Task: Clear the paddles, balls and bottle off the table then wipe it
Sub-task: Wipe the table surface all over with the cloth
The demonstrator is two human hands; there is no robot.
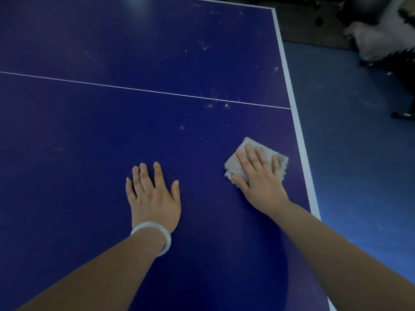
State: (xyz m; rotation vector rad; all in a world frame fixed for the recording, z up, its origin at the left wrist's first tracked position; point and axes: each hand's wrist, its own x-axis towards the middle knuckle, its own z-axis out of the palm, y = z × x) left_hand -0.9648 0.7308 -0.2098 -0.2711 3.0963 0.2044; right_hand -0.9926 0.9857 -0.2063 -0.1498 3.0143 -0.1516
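**Blue desk, two hands and a cloth: items recorded**

1. Desk: we logged a dark blue playing surface with a thin white centre line running across it and a white border along its right edge. Pale specks and dust lay scattered near that line, toward the right side.

2. Cloth: we found a folded grey cloth lying flat on the desk, near the right border.

3. Right hand: we noted it pressed palm-down on the cloth, fingers straight and slightly spread; its grip was open, nothing pinched or curled round.

4. Left hand: we noted it flat on the bare desk, well apart from the cloth, fingers extended, grip open and holding nothing. A pale bangle sat on its wrist.

5. Floor: we recorded blue flooring beyond the right edge, with dim, indistinct shapes at the upper right.
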